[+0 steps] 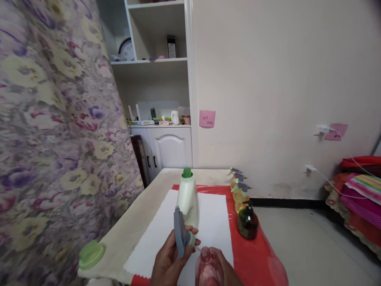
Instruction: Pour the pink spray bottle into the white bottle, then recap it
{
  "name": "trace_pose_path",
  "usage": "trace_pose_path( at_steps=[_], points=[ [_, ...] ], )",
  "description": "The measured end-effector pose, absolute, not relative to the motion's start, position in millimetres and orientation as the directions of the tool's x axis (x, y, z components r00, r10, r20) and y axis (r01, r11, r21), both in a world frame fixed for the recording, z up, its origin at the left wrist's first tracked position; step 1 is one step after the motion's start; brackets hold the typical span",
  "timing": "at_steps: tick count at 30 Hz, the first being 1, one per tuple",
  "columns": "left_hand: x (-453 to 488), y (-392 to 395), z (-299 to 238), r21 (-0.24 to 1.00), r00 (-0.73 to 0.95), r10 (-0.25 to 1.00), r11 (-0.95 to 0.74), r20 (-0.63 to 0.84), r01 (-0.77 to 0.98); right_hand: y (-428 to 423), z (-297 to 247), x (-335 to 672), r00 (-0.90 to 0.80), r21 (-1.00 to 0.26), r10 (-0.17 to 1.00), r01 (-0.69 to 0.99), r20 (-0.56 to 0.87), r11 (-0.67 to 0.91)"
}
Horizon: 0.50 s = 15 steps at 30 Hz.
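My left hand [170, 256] is closed on a grey trigger spray head [179, 230] with a pale green collar, tilted on its side. Its thin tube points down to the right, its end close to the mouth of a clear pink bottle [208, 270]; whether the tip is inside I cannot tell. My right hand [224, 266] is wrapped round that pink bottle from the right, and the frame's bottom edge cuts both off. Just beyond my hands a large pale green jug [187, 198] stands upright, its mouth showing a darker green spout.
White paper [154, 230] lies on a red sheet [247, 262] over the table. Along the right edge stand a dark pump bottle [248, 224] and several yellow spray bottles [239, 198]. A light green cap [91, 254] rests at the front left corner, near a floral curtain [65, 139].
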<state>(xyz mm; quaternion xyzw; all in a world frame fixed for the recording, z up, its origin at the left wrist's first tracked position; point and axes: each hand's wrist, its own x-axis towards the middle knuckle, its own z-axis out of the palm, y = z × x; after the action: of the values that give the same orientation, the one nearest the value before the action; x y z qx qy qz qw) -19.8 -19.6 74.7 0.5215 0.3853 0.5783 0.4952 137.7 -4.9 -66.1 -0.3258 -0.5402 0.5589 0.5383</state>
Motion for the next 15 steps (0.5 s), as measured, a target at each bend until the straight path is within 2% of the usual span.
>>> trace_pose_path(
  at_steps=[4, 9, 15],
  points=[
    [-21, -22, 74, 0.969, 0.047, 0.978, -0.194, 0.203, -0.155, -4, -71, 136, -0.162, -0.951, 0.959, -0.243, 0.233, 0.190],
    [-27, -18, 70, 0.954, 0.033, 0.972, -0.220, 0.231, -0.204, -4, -74, 134, -0.154, -0.954, 0.969, -0.261, 0.191, 0.147],
    [-54, -11, 80, 0.895, -0.150, 0.941, -0.334, 0.302, -0.295, -11, -62, 132, -0.207, -0.950, 0.968, -0.302, 0.144, 0.077]
  ],
)
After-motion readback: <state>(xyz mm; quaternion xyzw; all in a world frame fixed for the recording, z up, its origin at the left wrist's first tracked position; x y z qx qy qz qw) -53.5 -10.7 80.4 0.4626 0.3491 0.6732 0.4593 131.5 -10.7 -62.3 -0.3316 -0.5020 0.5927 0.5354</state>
